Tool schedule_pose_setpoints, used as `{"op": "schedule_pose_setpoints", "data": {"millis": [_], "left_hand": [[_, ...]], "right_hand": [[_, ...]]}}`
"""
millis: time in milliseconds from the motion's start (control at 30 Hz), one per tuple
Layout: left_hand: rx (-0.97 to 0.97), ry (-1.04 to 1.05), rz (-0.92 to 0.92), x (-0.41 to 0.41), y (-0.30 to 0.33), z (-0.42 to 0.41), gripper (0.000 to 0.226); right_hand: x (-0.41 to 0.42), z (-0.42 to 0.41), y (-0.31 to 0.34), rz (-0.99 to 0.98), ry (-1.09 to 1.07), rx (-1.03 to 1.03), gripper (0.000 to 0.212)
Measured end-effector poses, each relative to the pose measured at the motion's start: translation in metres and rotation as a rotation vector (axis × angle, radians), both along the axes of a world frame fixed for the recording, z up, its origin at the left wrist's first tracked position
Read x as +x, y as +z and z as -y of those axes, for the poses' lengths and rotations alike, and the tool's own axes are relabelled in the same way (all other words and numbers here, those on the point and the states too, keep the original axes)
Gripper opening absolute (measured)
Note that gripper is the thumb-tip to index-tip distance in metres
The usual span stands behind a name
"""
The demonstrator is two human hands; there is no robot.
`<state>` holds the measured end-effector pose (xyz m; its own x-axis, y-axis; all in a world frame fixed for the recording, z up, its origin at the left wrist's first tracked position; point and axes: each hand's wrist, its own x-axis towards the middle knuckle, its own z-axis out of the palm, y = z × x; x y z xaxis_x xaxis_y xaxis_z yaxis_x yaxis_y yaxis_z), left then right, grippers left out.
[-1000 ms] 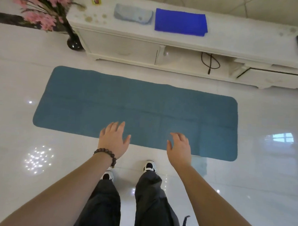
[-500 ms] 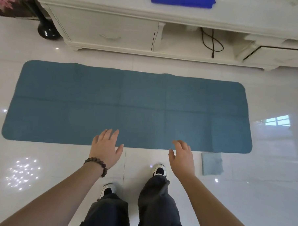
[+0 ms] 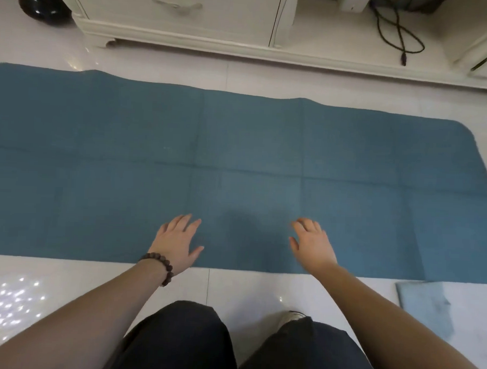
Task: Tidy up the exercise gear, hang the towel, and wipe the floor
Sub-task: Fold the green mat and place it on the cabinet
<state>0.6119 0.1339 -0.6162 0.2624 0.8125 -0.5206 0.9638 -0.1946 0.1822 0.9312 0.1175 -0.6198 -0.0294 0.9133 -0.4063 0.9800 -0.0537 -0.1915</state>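
A teal exercise mat [image 3: 237, 161] is laid flat on the glossy white floor [image 3: 65, 282], long axis running left-right across the view, fold creases visible. Both hands are held over its near edge, roughly mid-length. Left hand [image 3: 178, 241], beaded bracelet [image 3: 160, 267] at the wrist, is seen with fingers straight and spread, nothing grasped. Right hand [image 3: 312, 246] is likewise released, fingers extended and slightly blurred; whether either palm touches the mat cannot be told.

The mat lies directly under and ahead of the fingertips, with the near edge just behind the wrists. Both hands are about equally near to it. The right rounded end is in view, well apart from the right hand; the left end runs out of frame.

A small pale blue cloth [image 3: 424, 306] is seen on the floor near right, just beside the mat's near edge. A white cabinet [image 3: 188, 23] stands at the far side, with a black cable [image 3: 397, 32] hanging to the right.

Judged step: the mat is about to be folded or rolled; nothing is gathered yet.
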Motion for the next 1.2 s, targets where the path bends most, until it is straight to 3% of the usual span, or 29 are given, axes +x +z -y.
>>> {"op": "schedule_pose_setpoints", "data": {"millis": [233,333,467,567,733,800,967,1067,1200], "left_hand": [[-0.080,-0.370,-0.099,-0.025,-0.091,-0.011,0.104],[-0.085,-0.517,-0.176,-0.030,-0.111,-0.009,0.108],[-0.074,-0.579,-0.228,-0.030,-0.124,-0.008,0.097],[-0.079,-0.619,-0.204,-0.037,-0.124,-0.002,0.071],[-0.008,-0.301,0.019,-0.040,-0.108,0.009,0.045],[0.096,-0.227,0.036,-0.038,-0.095,0.003,0.040],[0.306,-0.254,0.065,-0.037,-0.060,-0.026,0.030],[0.350,-0.268,0.042,-0.036,-0.029,-0.046,0.027],[0.399,-0.246,0.002,-0.035,0.016,-0.072,0.031]], "right_hand": [[-0.001,-0.009,-0.083,0.070,0.175,-0.091,0.059],[-0.002,-0.003,-0.101,0.102,0.216,-0.141,0.067],[-0.007,0.001,-0.109,0.124,0.237,-0.169,0.072],[-0.011,0.003,-0.106,0.098,0.229,-0.195,0.082],[-0.017,0.008,-0.093,0.008,0.298,-0.293,0.103],[-0.015,0.009,-0.089,-0.007,0.331,-0.343,0.098],[-0.005,-0.009,-0.054,-0.093,0.222,-0.208,0.052],[-0.001,-0.029,-0.018,-0.019,0.202,-0.135,0.033],[0.000,-0.061,0.040,0.150,0.240,-0.099,0.030]]}}
